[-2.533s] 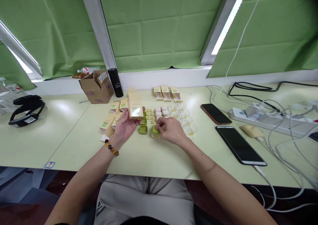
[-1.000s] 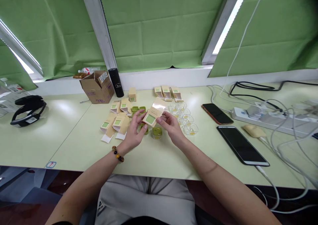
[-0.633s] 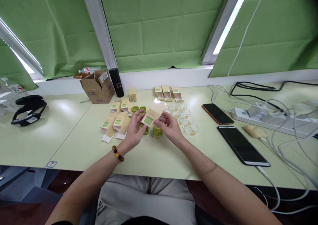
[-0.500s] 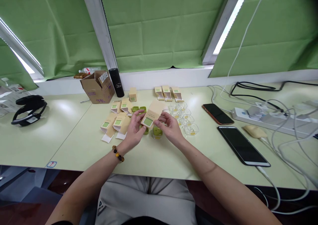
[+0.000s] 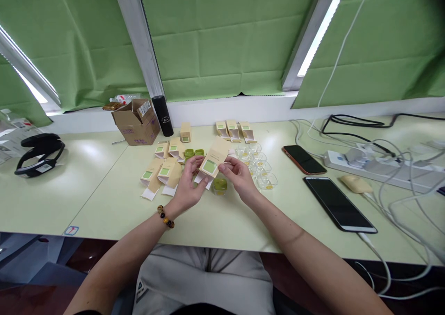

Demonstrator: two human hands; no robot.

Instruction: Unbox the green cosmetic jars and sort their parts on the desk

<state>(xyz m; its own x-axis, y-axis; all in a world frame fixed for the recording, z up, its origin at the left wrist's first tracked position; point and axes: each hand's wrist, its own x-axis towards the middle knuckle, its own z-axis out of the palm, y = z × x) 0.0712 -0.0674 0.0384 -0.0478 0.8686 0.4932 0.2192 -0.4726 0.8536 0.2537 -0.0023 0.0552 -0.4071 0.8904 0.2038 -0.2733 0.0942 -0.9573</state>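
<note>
Between both hands I hold a small tan cardboard box [image 5: 214, 156] with a green label and a white flap folded out at its near end. My left hand [image 5: 189, 185] grips its left side, and my right hand [image 5: 238, 175] pinches its right side. Just below the box, a green square candle in a clear cup [image 5: 220, 186] stands on the table. Several more green pieces [image 5: 193, 153] sit behind my left hand. Similar tan boxes [image 5: 169, 171], some with flaps out, stand to the left. Several clear cups [image 5: 267, 180] are grouped beside my right hand.
Three tan boxes [image 5: 232, 130] stand at the back, near another box [image 5: 185, 132]. A brown carton [image 5: 137, 122] and a black cylinder [image 5: 162, 116] are back left. On the right lie two phones [image 5: 339, 204], a power strip [image 5: 368, 164] and tangled cables. A black headset [image 5: 41, 154] is far left.
The box in my hands has tilted, and its white flap now hangs out at the near end. My left fingers have shifted along its lower left side.
</note>
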